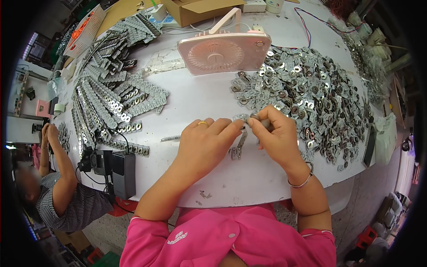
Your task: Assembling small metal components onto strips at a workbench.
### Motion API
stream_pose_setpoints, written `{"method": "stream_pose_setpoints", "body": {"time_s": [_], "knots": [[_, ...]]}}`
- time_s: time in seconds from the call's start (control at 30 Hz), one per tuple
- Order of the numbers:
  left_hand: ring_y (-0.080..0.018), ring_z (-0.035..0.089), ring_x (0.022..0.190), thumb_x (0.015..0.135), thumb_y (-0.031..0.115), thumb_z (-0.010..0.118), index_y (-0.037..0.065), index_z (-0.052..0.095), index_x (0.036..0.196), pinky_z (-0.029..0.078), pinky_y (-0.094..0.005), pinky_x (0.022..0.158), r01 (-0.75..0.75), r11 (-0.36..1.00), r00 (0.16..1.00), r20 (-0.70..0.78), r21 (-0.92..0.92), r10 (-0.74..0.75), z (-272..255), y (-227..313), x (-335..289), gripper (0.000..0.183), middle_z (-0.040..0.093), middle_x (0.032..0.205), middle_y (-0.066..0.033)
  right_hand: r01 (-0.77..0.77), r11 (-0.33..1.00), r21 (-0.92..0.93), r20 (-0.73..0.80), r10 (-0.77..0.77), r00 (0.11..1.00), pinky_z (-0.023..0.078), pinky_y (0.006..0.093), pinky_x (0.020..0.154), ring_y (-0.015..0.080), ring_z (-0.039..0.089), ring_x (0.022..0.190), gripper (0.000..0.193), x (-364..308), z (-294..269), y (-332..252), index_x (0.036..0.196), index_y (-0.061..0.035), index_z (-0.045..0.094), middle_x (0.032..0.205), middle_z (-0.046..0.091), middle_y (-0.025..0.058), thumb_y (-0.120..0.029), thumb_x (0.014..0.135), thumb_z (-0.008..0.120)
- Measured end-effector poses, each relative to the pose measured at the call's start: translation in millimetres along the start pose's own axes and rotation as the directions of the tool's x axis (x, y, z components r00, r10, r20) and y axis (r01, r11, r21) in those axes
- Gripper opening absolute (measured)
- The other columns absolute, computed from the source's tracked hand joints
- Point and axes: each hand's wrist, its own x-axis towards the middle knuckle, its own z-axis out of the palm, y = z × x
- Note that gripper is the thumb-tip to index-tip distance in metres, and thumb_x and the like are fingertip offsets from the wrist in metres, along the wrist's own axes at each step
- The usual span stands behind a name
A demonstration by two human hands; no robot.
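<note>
My left hand (207, 142), with a ring on one finger, bends over the middle of the white table (164, 187). Its thumb and forefinger close on the end of a small grey metal plate (240, 117). Close beside it, my right hand (276, 135) pinches at the same spot; dark round metal pieces (265, 123) show inside its curled fingers. Below the fingertips, between the hands, lie a narrow metal strip (243, 139) and a small metal plate with a hole (236, 154). Another thin strip (170, 138) rests left of my left hand. My fingers hide the exact contact.
A large heap of loose metal plates (307, 98) spreads at right. Rows of metal strips (111, 95) fan out at left, by a black device (123, 173) with cables. A pink fan (222, 53) stands ahead. Another person (66, 191) sits at far left.
</note>
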Motion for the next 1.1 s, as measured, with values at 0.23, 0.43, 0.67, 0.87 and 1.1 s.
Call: {"method": "stream_pose_setpoints", "body": {"time_s": [0.23,0.43,0.67,0.87,1.1], "knots": [[-0.0232,0.06,0.059,0.088,0.014,0.068,0.01,0.066,0.112,0.046,-0.0354,0.057,0.178,0.968,0.979,0.131,-0.176,-0.156,-12,-3,0,0.025,0.062,0.068,-0.0053,0.208,0.973,-0.096,0.072,-0.202,0.977,0.044,0.0277,0.054,0.0157,0.057,0.056,0.015,2,-8,-3,0.092,-0.0002,0.07,0.068,0.064,0.0066,-0.015,0.089,0.069],[-0.0293,0.064,0.062,0.09,0.019,0.065,0.006,0.064,0.098,0.048,-0.0388,0.058,0.348,0.839,0.915,0.346,-0.418,-0.207,-21,-12,-8,0.015,0.066,0.069,-0.0113,0.115,0.992,-0.045,0.321,-0.095,0.942,0.042,0.029,0.053,0.0141,0.053,0.055,0.018,1,-15,-7,0.088,0.0007,0.07,0.063,0.06,0.0071,-0.017,0.09,0.069],[-0.0324,0.063,0.061,0.092,0.015,0.065,0.006,0.064,0.1,0.05,-0.0371,0.059,0.53,0.528,0.821,0.558,-0.664,-0.123,-36,-15,-4,0.013,0.068,0.072,-0.0114,-0.145,0.954,0.264,0.429,0.018,0.903,0.042,0.025,0.049,0.0083,0.053,0.054,0.018,-6,-5,-6,0.089,-0.0001,0.064,0.066,0.059,0.002,-0.017,0.096,0.062],[-0.0267,0.064,0.069,0.089,0.011,0.067,0.007,0.063,0.1,0.05,-0.034,0.063,0.185,0.822,0.983,0.091,-0.538,-0.162,-14,-4,-5,0.012,0.067,0.079,-0.0093,-0.195,0.92,0.34,0.299,0.09,0.95,0.044,0.0238,0.048,0.007,0.054,0.054,0.016,-5,-1,-12,0.095,-0.0019,0.061,0.07,0.059,-0.0006,-0.017,0.099,0.058],[-0.0263,0.062,0.066,0.083,0.002,0.07,0.005,0.062,0.099,0.047,-0.0355,0.061,0.031,0.975,0.999,-0.013,-0.221,-0.035,-4,-2,-3,0.018,0.065,0.079,-0.0075,0.334,0.915,-0.224,0.073,-0.326,0.943,0.043,0.0292,0.05,0.0098,0.053,0.053,0.014,-8,7,-8,0.087,-0.0001,0.057,0.066,0.059,0.0068,-0.011,0.094,0.062]]}}
